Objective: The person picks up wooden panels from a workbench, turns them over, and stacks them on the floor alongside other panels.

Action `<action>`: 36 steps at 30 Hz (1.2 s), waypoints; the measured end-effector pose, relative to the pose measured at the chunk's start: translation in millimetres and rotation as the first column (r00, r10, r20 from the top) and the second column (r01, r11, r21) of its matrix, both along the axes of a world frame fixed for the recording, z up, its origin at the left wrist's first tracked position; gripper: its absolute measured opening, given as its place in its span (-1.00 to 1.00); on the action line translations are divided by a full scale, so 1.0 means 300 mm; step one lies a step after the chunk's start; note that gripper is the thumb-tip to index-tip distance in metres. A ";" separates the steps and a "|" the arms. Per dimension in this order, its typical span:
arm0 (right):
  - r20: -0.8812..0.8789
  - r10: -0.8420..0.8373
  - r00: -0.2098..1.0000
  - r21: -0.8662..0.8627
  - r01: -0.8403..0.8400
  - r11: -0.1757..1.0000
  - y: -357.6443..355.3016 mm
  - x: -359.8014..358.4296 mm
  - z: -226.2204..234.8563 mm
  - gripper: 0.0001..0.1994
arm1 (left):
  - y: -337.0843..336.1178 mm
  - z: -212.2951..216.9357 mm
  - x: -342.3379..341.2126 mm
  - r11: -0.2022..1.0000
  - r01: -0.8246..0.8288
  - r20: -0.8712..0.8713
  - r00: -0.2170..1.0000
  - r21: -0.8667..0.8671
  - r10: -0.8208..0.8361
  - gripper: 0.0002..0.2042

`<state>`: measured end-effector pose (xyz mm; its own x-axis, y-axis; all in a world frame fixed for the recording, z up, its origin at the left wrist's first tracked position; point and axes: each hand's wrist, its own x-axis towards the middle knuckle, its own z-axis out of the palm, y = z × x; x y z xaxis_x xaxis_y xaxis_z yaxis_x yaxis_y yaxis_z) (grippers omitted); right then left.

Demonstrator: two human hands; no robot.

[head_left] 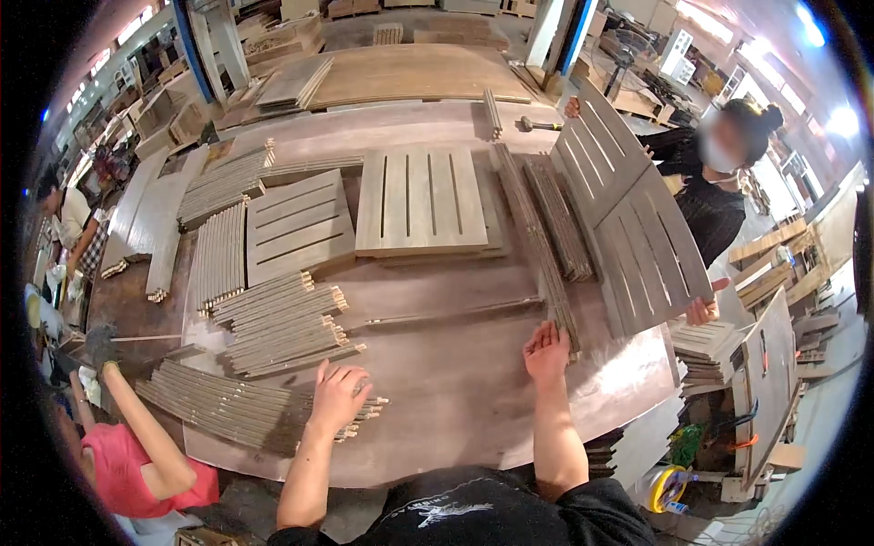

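My left hand (339,396) lies palm down on the near end of a fanned row of thin grey-brown wooden slats (232,405) at the table's front left. My right hand (546,350) rests with fingers together against the near end of a long bundle of slats (537,250) that runs away from me. A slatted wooden panel (421,200) lies flat in the middle of the table. At the right, another person holds a larger slatted panel (637,237) tilted up, one hand (703,309) on its near corner.
More slat stacks (282,323) and a second flat panel (299,227) cover the table's left half. A hammer (539,124) lies at the far side. A person in pink (127,455) stands at the left. Stacked panels (706,346) and a yellow tape roll (669,487) sit at the right.
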<state>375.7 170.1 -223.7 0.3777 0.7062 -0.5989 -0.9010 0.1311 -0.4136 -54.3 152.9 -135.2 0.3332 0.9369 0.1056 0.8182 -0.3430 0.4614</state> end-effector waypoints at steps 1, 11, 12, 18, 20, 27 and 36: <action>0.032 0.008 0.999 -0.023 -0.008 1.000 0.007 0.011 -0.010 -0.55 | -0.002 -0.004 0.001 1.000 -0.003 0.013 1.000 0.007 0.003 -0.80; 0.100 0.113 0.989 -0.077 -0.106 0.991 -0.046 -0.050 -0.002 -0.66 | -0.027 -0.017 0.002 1.000 -0.015 0.058 0.998 0.013 0.014 -0.82; 0.057 0.075 0.996 -0.064 -0.071 0.995 -0.046 -0.061 0.026 -0.64 | -0.031 -0.015 -0.001 1.000 -0.021 0.059 0.998 0.015 0.020 -0.82; 0.012 0.017 1.000 -0.052 -0.017 0.999 -0.005 -0.051 0.135 -0.50 | -0.040 -0.016 -0.003 1.000 -0.022 0.082 0.996 0.021 0.021 -0.82; -0.038 -0.007 0.999 -0.084 0.003 0.996 -0.001 -0.057 0.157 -0.47 | -0.034 -0.014 0.005 1.000 -0.011 0.099 0.995 0.017 0.009 -0.83; 0.080 0.065 0.995 -0.210 -0.047 0.977 -0.026 -0.013 -0.001 -0.48 | -0.031 -0.025 0.041 0.999 0.036 0.103 0.994 0.009 -0.037 -0.82; 0.011 0.024 1.000 0.003 -0.024 1.000 -0.020 0.002 0.002 -0.58 | -0.042 -0.003 0.052 0.997 0.049 0.092 0.995 -0.062 -0.043 -0.80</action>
